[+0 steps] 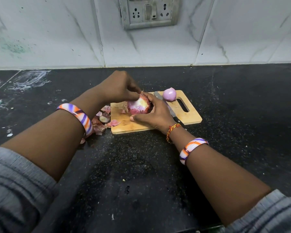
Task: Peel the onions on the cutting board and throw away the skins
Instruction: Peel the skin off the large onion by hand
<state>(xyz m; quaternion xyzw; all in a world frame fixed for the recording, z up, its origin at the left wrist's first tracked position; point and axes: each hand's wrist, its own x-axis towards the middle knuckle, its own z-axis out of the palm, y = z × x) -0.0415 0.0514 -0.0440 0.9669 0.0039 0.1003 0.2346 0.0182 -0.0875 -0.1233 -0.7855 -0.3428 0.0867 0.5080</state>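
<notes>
Head view: a half-peeled red onion [139,105] sits over the left part of the pale wooden cutting board [188,117], cradled from three o'clock by the right hand [154,113], fingers curled round it. The left hand [119,89] comes in from ten o'clock, fingertips pinching skin at the onion's top, near the root tuft. Its root-to-stem axis tilts toward twelve o'clock, so I judge the next strip pulls toward nine o'clock, where loose papery pink skins [102,121] lie off the board's edge.
</notes>
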